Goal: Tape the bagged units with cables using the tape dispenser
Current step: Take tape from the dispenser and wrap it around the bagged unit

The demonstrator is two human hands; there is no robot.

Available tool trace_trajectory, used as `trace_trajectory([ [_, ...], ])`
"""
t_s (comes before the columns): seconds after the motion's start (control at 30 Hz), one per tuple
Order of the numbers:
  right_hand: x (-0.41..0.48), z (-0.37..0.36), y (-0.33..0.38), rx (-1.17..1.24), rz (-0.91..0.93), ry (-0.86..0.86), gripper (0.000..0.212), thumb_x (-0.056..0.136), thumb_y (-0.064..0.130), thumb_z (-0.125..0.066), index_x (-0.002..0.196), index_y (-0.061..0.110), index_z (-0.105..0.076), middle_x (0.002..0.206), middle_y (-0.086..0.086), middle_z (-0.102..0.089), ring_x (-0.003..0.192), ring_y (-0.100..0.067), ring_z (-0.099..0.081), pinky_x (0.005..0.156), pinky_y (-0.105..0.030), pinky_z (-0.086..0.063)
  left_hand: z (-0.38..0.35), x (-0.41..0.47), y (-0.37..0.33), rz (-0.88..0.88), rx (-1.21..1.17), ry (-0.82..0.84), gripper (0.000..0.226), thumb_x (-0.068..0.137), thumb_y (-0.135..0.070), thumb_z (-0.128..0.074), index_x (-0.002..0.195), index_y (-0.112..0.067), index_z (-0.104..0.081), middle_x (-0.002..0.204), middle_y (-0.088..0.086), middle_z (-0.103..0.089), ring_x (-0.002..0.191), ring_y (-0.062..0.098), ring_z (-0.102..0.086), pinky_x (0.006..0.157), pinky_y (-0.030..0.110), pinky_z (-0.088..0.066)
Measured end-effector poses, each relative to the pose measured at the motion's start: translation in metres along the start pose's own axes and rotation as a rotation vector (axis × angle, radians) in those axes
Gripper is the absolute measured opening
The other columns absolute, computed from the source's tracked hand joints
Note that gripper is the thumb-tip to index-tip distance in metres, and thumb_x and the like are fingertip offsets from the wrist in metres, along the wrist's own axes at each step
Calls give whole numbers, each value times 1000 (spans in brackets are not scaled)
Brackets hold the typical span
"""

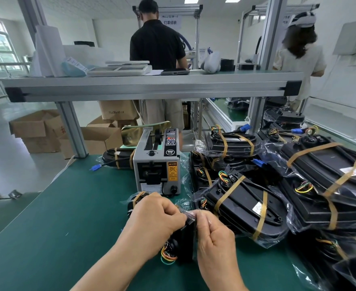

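Head view: gripping the bagged unit (186,242) with the left hand (158,215), fingers curled round its top edge; pinching the clear bag film with the right hand (215,234). Holding it at the green table (68,217), just before the tape dispenser (157,169), beside taped units (246,206).
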State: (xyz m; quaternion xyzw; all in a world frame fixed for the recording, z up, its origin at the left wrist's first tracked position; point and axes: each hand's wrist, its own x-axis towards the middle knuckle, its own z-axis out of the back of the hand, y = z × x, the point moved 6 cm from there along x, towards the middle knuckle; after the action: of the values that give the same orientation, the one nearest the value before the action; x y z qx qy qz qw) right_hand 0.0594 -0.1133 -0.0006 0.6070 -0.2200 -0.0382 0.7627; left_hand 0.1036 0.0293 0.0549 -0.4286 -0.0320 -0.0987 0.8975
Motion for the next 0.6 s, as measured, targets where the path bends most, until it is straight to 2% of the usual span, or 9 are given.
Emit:
trace_trajectory([
  [0.1, -1, 0, 1, 9, 19, -3, 32, 104, 30, -45, 89, 37, -73, 80, 9, -74, 76, -14, -70, 69, -46, -58, 3, -1, -3, 2, 21, -32, 23, 70, -39, -82, 56, -29, -66, 75, -17, -60, 71, -8, -57, 58, 15, -39],
  [0.17, -2, -1, 2, 13, 27, -1, 32, 104, 29, -45, 91, 38, -72, 80, 9, -74, 76, -15, -71, 69, -46, -58, 6, -3, -4, 13, 30, -43, 21, 66, -46, -83, 62, -34, -65, 72, -21, -61, 61, -8, -55, 55, 18, -39],
  [0.2, -2, -1, 3, 14, 28, -1, 32, 104, 29, -45, 91, 38, -72, 80, 9, -74, 76, -14, -71, 69, -46, -58, 7, -3, -3, 25, 26, -46, 23, 63, -49, -83, 64, -34, -65, 68, -22, -60, 56, -6, -54, 53, 18, -38],
  [0.27, -2, -1, 4, 9, 28, 0, 32, 104, 30, -44, 92, 38, -72, 80, 9, -74, 76, -13, -71, 69, -44, -58, 9, -4, 1, 55, -6, -59, 33, 59, -52, -82, 62, -26, -62, 58, -13, -53, 48, 1, -48, 51, 19, -35],
  [0.33, -3, -1, 5, 6, 21, 6, 32, 104, 29, -44, 91, 37, -73, 80, 8, -74, 76, -13, -71, 69, -44, -58, 9, -5, 2, 74, -36, -75, 34, 58, -53, -81, 62, -26, -60, 55, -13, -48, 48, 3, -43, 53, 23, -35],
  [0.43, -3, 0, 6, 4, 3, 6, 32, 104, 28, -45, 89, 38, -72, 76, 7, -73, 72, -13, -70, 68, -41, -58, 7, -6, 2, 68, -32, -65, 20, 72, -48, -78, 67, -41, -60, 49, -19, -50, 47, -1, -47, 55, 24, -37],
  [0.5, -3, 1, 7, -7, -6, -1, 33, 104, 27, -46, 86, 37, -72, 73, 7, -72, 69, -11, -68, 66, -36, -56, 6, -5, 3, 54, -22, -57, 18, 76, -46, -77, 70, -45, -59, 51, -23, -51, 50, -3, -50, 55, 26, -40],
  [0.57, -3, 2, 7, -5, -16, 1, 35, 104, 25, -47, 83, 34, -73, 73, 6, -72, 68, -10, -67, 65, -34, -54, 5, -4, 5, 48, -43, -39, 20, 69, -51, -78, 73, -43, -60, 55, -24, -52, 55, -2, -53, 57, 27, -46],
  [0.6, -3, 2, 8, -3, -17, 2, 36, 104, 23, -47, 82, 32, -74, 73, 5, -72, 68, -10, -66, 65, -34, -54, 5, -4, 5, 42, -49, -25, 28, 60, -58, -78, 75, -43, -59, 58, -26, -52, 54, -2, -51, 55, 22, -46],
])
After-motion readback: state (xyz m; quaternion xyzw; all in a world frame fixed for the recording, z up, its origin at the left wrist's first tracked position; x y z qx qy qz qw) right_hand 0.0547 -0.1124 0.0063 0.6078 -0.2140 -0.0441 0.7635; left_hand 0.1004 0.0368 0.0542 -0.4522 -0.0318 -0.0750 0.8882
